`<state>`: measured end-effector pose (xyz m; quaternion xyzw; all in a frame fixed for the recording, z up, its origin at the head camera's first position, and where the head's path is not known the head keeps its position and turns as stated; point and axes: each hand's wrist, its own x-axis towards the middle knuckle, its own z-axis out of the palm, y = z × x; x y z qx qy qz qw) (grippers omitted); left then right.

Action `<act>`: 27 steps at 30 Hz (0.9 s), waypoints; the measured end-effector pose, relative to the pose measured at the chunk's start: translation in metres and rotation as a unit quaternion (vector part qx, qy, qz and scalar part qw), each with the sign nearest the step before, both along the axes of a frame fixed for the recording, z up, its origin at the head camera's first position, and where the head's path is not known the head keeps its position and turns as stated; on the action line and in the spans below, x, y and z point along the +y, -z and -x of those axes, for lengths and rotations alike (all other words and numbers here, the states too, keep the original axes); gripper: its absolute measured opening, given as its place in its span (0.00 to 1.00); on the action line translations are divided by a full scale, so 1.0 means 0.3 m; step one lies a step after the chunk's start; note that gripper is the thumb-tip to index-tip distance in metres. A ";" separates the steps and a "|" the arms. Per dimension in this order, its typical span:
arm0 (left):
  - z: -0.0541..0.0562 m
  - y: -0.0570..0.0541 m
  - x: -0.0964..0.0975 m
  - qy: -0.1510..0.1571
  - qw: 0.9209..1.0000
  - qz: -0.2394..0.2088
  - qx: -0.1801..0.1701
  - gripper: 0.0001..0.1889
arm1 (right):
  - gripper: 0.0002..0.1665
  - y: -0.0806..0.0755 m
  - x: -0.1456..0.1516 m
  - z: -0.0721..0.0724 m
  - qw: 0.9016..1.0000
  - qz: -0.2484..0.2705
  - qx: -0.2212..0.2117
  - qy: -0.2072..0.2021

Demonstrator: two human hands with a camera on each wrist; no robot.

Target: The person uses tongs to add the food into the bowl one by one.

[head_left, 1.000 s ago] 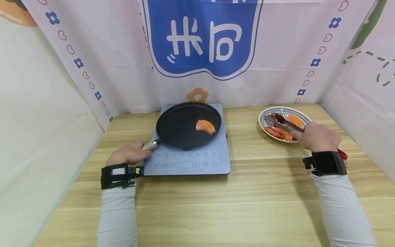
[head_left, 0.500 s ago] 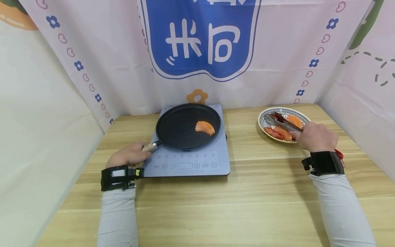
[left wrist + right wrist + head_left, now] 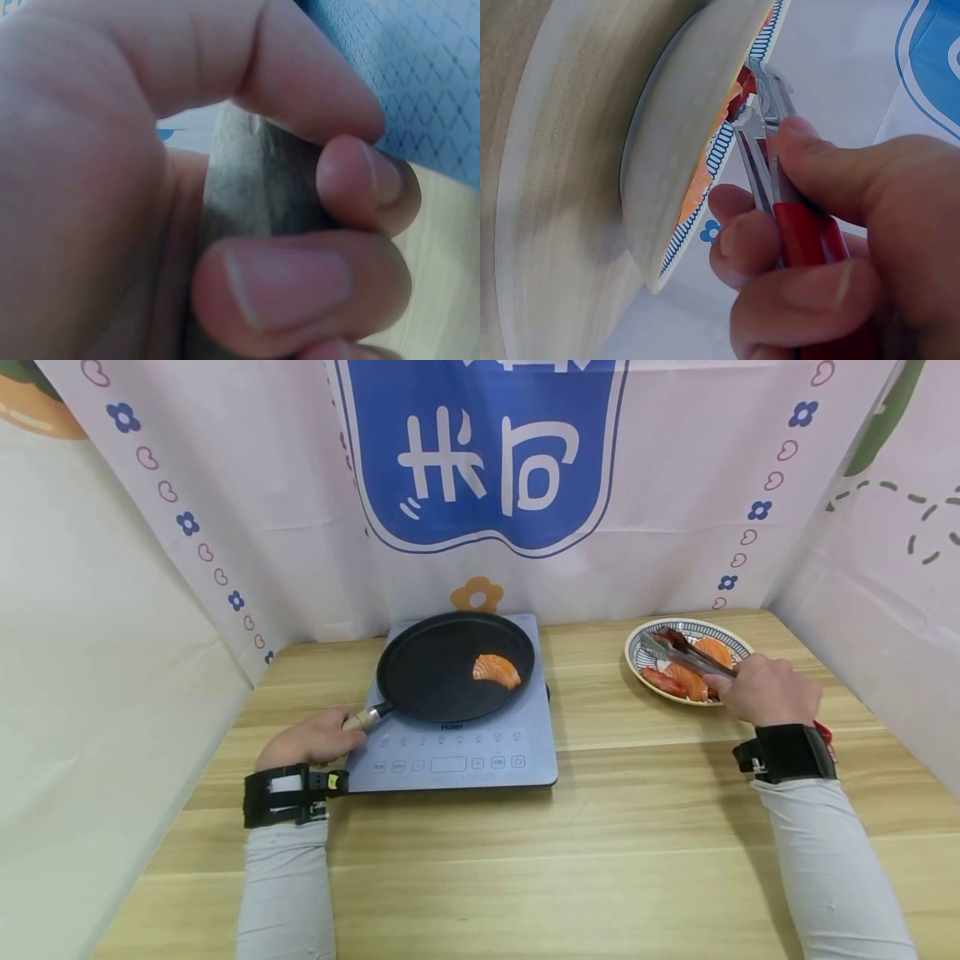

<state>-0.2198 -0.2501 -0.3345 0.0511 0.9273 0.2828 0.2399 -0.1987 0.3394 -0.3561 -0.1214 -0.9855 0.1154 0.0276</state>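
In the head view my left hand (image 3: 318, 737) grips the wooden handle (image 3: 362, 719) of a black flat pan (image 3: 427, 668); its fingers curl round the handle in the left wrist view. One orange salmon slice (image 3: 497, 670) lies on the pan's right side. My right hand (image 3: 772, 692) holds metal tongs (image 3: 686, 657) with red grips (image 3: 806, 232). Their tips are over a patterned plate (image 3: 634, 658), at a dark red piece of food (image 3: 741, 90). Salmon pieces (image 3: 715, 651) and a reddish piece of food (image 3: 663, 682) also lie on this plate.
The pan sits on a pale induction cooker (image 3: 487, 777) with a touch panel at its front. Both stand on a wooden table (image 3: 525, 877). Printed cloth (image 3: 300, 527) hangs behind and along both sides.
The head view has shifted slightly. Both hands keep their grips, and the tongs stay over the plate with little visible movement. The salmon slice in the pan has not moved.
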 end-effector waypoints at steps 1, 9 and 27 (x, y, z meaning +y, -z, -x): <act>0.000 0.000 0.000 0.000 1.000 0.000 0.000 0.17 | 0.37 0.000 -0.001 0.000 1.000 0.001 0.002 0.000; 0.000 0.001 0.001 0.002 1.000 -0.004 0.001 0.17 | 0.35 0.003 -0.005 0.004 1.000 0.011 0.008 -0.007; 0.002 0.000 -0.001 0.008 1.000 -0.006 0.007 0.18 | 0.35 0.000 -0.008 0.002 0.999 0.019 0.035 -0.013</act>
